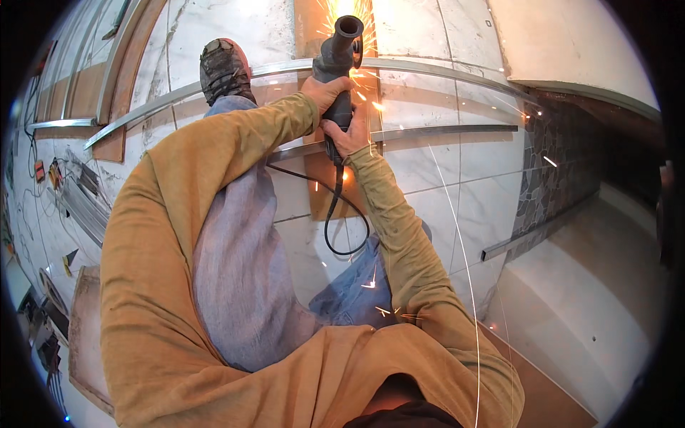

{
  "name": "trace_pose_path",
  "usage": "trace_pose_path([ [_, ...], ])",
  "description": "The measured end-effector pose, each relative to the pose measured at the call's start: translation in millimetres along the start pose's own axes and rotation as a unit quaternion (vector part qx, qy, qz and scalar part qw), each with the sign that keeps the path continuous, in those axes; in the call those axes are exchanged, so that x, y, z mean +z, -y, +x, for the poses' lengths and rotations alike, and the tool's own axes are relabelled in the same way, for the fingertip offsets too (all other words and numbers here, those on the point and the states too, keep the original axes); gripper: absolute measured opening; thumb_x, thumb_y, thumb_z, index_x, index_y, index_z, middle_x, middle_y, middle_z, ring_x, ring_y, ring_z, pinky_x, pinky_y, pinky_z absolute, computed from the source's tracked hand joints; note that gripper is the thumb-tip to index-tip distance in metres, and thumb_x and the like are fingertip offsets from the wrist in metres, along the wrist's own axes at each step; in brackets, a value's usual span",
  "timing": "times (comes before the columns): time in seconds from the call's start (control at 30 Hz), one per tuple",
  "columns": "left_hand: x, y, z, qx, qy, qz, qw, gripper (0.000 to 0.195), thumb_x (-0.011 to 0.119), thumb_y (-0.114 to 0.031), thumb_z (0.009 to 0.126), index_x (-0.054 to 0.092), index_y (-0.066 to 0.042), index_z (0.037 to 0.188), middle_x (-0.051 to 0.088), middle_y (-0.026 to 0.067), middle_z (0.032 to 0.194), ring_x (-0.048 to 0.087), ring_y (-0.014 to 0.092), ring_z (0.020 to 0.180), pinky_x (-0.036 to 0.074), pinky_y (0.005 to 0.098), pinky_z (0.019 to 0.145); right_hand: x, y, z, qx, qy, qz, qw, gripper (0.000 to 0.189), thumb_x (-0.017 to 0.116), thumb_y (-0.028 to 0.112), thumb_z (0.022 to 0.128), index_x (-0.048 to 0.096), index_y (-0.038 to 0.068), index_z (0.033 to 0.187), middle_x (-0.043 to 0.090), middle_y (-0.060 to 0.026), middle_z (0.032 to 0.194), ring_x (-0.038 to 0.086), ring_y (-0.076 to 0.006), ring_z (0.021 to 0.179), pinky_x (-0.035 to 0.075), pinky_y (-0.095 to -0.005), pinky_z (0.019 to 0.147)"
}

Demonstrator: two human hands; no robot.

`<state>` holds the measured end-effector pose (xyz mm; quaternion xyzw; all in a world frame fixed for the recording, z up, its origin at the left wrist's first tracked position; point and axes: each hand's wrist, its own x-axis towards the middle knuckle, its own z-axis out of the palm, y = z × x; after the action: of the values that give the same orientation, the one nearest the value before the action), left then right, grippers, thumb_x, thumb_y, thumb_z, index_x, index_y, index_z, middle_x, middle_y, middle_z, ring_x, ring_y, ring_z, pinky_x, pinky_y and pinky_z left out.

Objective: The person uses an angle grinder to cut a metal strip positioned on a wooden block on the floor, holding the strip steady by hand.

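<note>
Both hands hold a dark angle grinder [338, 109] over a long metal bar [423, 65] that crosses the tiled floor. My left hand [327, 94] wraps the front of its body, near a hollow-ended cylindrical part. My right hand [353, 135] grips the rear of the body, close to the power cord [338, 187]. Bright sparks [348, 8] spray from the disc [359, 51] at the bar, and some fly back past my right arm. The exact contact of disc and bar is hidden behind the grinder. A brown board [324, 198] lies beneath.
My shoe [225, 69] is by the long bar. A second metal bar [455, 130] lies nearer me, and a short tube [497, 251] sits at right. Metal profiles [80, 206] and an orange device [39, 171] lie left. The cord loops between my legs.
</note>
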<state>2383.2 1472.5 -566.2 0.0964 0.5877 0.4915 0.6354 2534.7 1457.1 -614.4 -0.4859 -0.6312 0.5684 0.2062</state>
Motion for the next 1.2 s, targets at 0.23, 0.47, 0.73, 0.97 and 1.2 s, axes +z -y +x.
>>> trace_pose_path([
  [0.23, -0.8, 10.7, 5.4, 0.022, -0.004, 0.008, 1.0, 0.036, 0.082, -0.024, 0.074, 0.066, -0.001, 0.098, 0.067, 0.0067, 0.084, 0.065, 0.018, 0.067, 0.058, 0.0332, 0.063, -2.0, 6.0, -9.5, -0.011, 0.004, 0.002, 1.0, 0.078, 0.08, 0.033, 0.076, 0.04, -0.009, 0.129, 0.06, -0.0219, 0.108, 0.066, -0.0267, 0.089, 0.055, -0.0376, 0.078],
  [0.47, -5.6, 12.9, 10.5, 0.089, 0.05, -0.073, 0.992, 0.024, 0.079, -0.017, 0.081, 0.067, 0.0, 0.094, 0.069, 0.0084, 0.081, 0.068, 0.018, 0.068, 0.058, 0.0338, 0.063, -15.6, 26.3, -16.3, -0.085, 0.026, 0.018, 0.996, 0.074, 0.081, 0.035, 0.08, 0.045, -0.008, 0.129, 0.063, -0.0177, 0.102, 0.062, -0.0234, 0.101, 0.051, -0.0374, 0.089],
  [0.73, -31.6, -70.0, -6.6, 0.172, 0.078, -0.071, 0.979, 0.034, 0.08, -0.027, 0.082, 0.064, -0.002, 0.099, 0.068, 0.009, 0.086, 0.067, 0.019, 0.072, 0.059, 0.0354, 0.067, -114.1, 27.4, 105.2, -0.226, -0.144, -0.508, 0.819, 0.048, 0.077, 0.025, 0.077, 0.062, 0.009, 0.12, 0.061, -0.0161, 0.118, 0.057, -0.0328, 0.113, 0.041, -0.0484, 0.103],
  [0.97, -23.8, -67.5, -13.4, 0.117, 0.055, -0.11, 0.985, 0.038, 0.078, -0.027, 0.083, 0.059, -0.003, 0.105, 0.065, 0.0085, 0.09, 0.066, 0.02, 0.081, 0.056, 0.0359, 0.073, -134.7, -4.3, 168.5, -0.206, -0.012, -0.637, 0.743, 0.033, 0.071, 0.012, 0.075, 0.064, 0.017, 0.108, 0.063, -0.0074, 0.109, 0.06, -0.0266, 0.111, 0.04, -0.0491, 0.095],
  [1.2, -28.5, -49.5, -15.3, 0.107, 0.066, -0.087, 0.988, 0.035, 0.079, -0.025, 0.083, 0.06, -0.004, 0.104, 0.066, 0.0079, 0.087, 0.066, 0.018, 0.078, 0.057, 0.0347, 0.069, -118.1, 45.0, 192.1, -0.003, 0.208, -0.674, 0.709, 0.05, 0.075, 0.018, 0.073, 0.066, 0.022, 0.122, 0.068, -0.0085, 0.106, 0.063, -0.0278, 0.109, 0.04, -0.0502, 0.104],
])
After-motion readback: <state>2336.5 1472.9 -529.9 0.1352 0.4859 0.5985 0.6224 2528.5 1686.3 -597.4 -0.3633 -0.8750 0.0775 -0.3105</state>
